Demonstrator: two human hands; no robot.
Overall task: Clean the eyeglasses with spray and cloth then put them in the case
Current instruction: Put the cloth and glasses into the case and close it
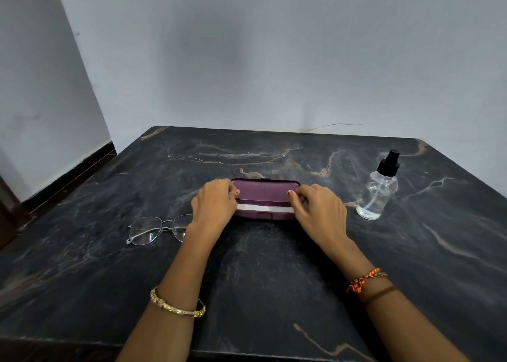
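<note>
while the left hand and right hand grip the case ends, prying its lid up, probably for the white cloth inside, eyeglasses wait left of it, spray bottle right.

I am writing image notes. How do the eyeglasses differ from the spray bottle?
The eyeglasses lie flat, left of the purple case; the spray bottle stands upright, right of it. The eyeglasses have a thin metal frame; the bottle is clear with a black nozzle. No hand touches either.
</note>
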